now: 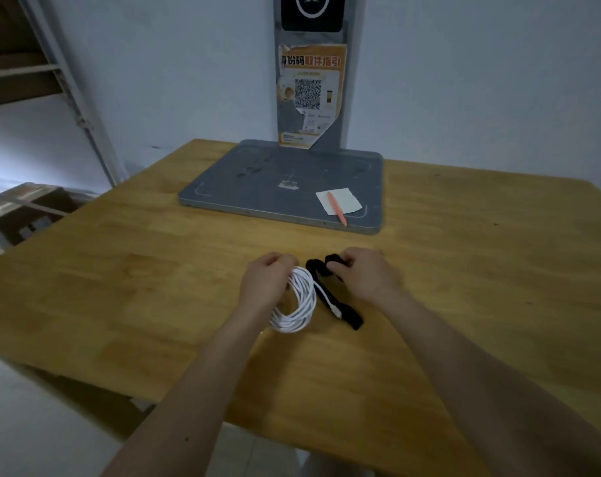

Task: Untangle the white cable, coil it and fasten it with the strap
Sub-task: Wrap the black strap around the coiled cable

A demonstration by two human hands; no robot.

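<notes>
From my head camera, my left hand (266, 282) is closed around the far side of the thin white cable (297, 301), which already hangs in a neat round coil just above the yellow wooden table (120, 287), so I judge the untangling and coiling done. My right hand (362, 275) pinches one end of the soft black fabric strap (344, 309), lying just beside the coil with the cable's plug end across it; wrapping and fastening remain.
</notes>
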